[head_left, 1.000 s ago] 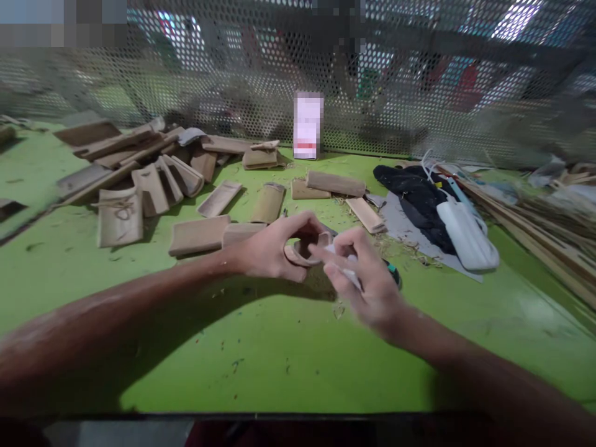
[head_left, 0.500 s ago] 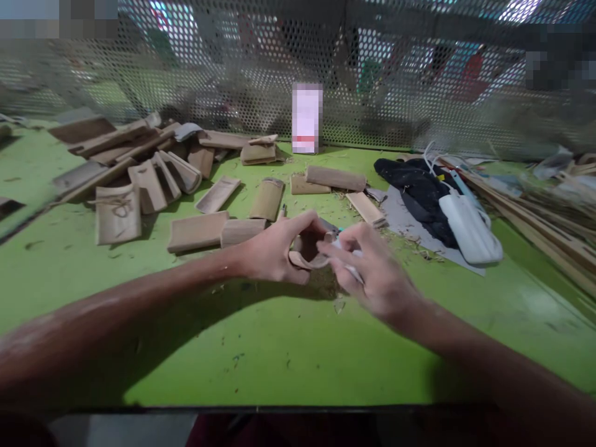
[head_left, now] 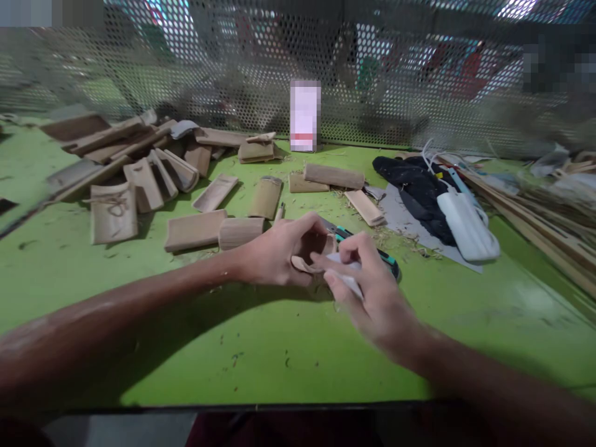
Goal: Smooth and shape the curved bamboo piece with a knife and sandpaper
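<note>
Held a curved bamboo piece (head_left: 305,266) in the left hand (head_left: 278,256), just to the near left of the cutter (head_left: 342,234), with the grip wrapped around it, thumb and fingers bent, and the open end facing the right hand (head_left: 375,288). Pinched a white scrap (head_left: 352,285) between the thumb and fingers of that right hand, on the near side of the cutter, with the index finger stretched to the piece's opening. Could not make out the scrap's material. Hid part of the cutter behind the same hand.

Saw a ribbed bamboo length (head_left: 241,233) on the green counter (head_left: 209,354) left of the cutter, and a pale slab (head_left: 195,230) farther left. Noticed a heaped pile (head_left: 116,143) to its far left. Found two overlapping lengths (head_left: 334,176) beyond the cutter, and shavings (head_left: 410,239) scattered to its right. Made out a black cloth (head_left: 412,180) and a white case (head_left: 468,226) farther right. Spotted a blurred screen (head_left: 305,115) upright well beyond the cutter, before a perforated panel (head_left: 209,74).
</note>
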`<state>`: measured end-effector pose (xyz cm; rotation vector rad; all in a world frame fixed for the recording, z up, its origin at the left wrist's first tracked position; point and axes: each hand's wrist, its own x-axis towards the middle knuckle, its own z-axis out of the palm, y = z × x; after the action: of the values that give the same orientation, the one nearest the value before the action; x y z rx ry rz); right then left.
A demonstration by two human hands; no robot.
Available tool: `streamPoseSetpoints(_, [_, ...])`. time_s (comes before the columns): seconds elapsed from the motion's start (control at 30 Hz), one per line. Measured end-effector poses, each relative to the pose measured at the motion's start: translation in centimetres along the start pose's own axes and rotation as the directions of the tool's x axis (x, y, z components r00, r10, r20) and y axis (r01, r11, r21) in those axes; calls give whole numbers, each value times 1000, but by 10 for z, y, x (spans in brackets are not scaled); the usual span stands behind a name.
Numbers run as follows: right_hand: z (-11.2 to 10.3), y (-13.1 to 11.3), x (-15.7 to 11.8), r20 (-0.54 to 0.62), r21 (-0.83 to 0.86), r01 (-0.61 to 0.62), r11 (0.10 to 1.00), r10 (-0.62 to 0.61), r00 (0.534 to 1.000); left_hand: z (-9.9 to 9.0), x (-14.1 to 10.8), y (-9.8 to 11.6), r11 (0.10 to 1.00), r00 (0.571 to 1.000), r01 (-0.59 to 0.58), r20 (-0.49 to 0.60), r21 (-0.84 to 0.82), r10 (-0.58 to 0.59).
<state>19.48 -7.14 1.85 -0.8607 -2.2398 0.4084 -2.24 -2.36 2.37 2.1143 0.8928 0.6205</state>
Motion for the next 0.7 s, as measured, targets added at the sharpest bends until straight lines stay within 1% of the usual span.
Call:
streamPoseSetpoints(0.07, [4, -1, -3, -15, 26, 22, 999, -22, 1000, 1, -1, 1, 1000, 1000, -11, 19, 14, 11])
streamPoseSetpoints(0.1, [5, 1, -4, -20, 9, 59, 998, -58, 998, 1, -1, 1, 1000, 1000, -19, 17, 12, 19])
streamPoseSetpoints(0.17, [5, 9, -4, -21, -75, 142, 987, -144, 989, 1, -2, 0, 1000, 1000, -29, -8, 7, 29])
streamPoseSetpoints(0.2, [4, 14, -3, -16, -120, 158, 980, -161, 987, 1, -2, -2, 1000, 999, -29, -24, 3, 29])
streamPoseSetpoints(0.27, [4, 19, -2, -20, -171, 126, 977, -131, 991, 1, -2, -4, 1000, 998, -24, -53, -7, 24])
streamPoseSetpoints(0.3, [4, 17, -3, -27, -162, 90, 983, -96, 995, 1, -2, -5, 999, 998, -26, -64, -20, 25])
streamPoseSetpoints(0.37, [6, 8, -6, -14, -87, 37, 995, -38, 999, 0, -3, -7, 998, 997, -32, -67, -53, 28])
streamPoseSetpoints(0.43, [7, -3, -12, 21, -4, 30, 1000, -30, 999, 1, -3, -7, 996, 998, -32, -61, -79, 27])
streamPoseSetpoints(0.47, [7, -6, -14, 44, 9, 42, 999, -42, 998, 1, -3, -7, 996, 998, -31, -61, -87, 25])
streamPoseSetpoints(0.5, [7, -7, -15, 69, -6, 63, 998, -62, 996, 1, -4, -7, 995, 998, -32, -65, -91, 26])
streamPoseSetpoints(0.57, [4, -3, -15, 100, -99, 106, 989, -96, 990, 1, -4, -7, 995, 997, -38, -73, -88, 31])
streamPoseSetpoints(0.63, [-2, 8, -10, 105, -196, 131, 972, -112, 988, 1, -4, -8, 996, 996, -38, -79, -87, 31])
streamPoseSetpoints(0.7, [-9, 20, -2, 113, -212, 124, 969, -101, 988, 1, -5, -9, 995, 997, -22, -79, -98, 14])
